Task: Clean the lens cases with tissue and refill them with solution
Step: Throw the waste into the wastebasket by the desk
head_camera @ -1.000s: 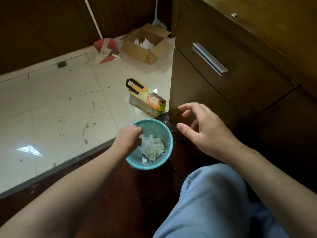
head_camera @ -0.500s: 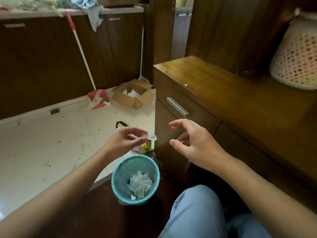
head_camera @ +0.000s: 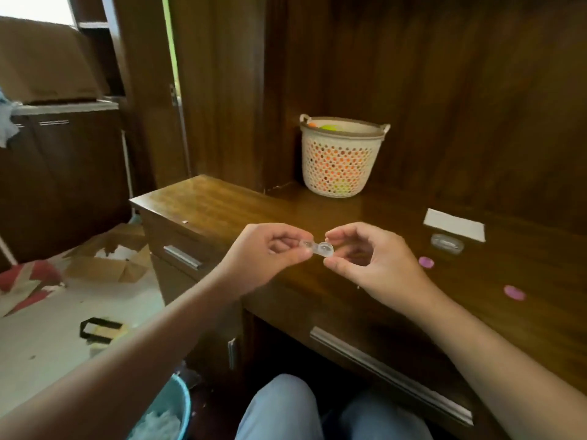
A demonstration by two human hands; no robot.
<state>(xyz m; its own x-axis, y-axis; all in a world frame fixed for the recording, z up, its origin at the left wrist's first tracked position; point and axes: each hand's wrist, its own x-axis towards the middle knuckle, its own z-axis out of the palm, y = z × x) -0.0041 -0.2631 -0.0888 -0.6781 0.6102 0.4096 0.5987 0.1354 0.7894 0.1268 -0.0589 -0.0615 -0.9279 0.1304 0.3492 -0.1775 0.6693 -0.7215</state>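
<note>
A dark wooden desk [head_camera: 241,204] with metal drawer handles is set against wood-panelled walls. On it, a perforated cream basket [head_camera: 341,157] is placed at the back; a white card [head_camera: 454,228], a second clear lens case [head_camera: 447,243] just in front of the card, and two pink caps [head_camera: 426,262] [head_camera: 514,292] are arranged to the right. A pale tiled floor is seen to the left, where an open cardboard box [head_camera: 104,265] is positioned; a teal waste bin [head_camera: 173,404] containing crumpled tissue is located at the lower edge, beside knees clad in light blue. Both forearms are extended forward above the desk's front edge. The clear lens case [head_camera: 317,248] is held in the air between the hands, over the desk. Its left end is pinched by the thumb and fingers of the left hand [head_camera: 270,252]; its right well is gripped by the curled fingertips of the right hand [head_camera: 371,258]. The long axis of the case is oriented left to right, nearly level, with the wells facing upward toward the camera.
</note>
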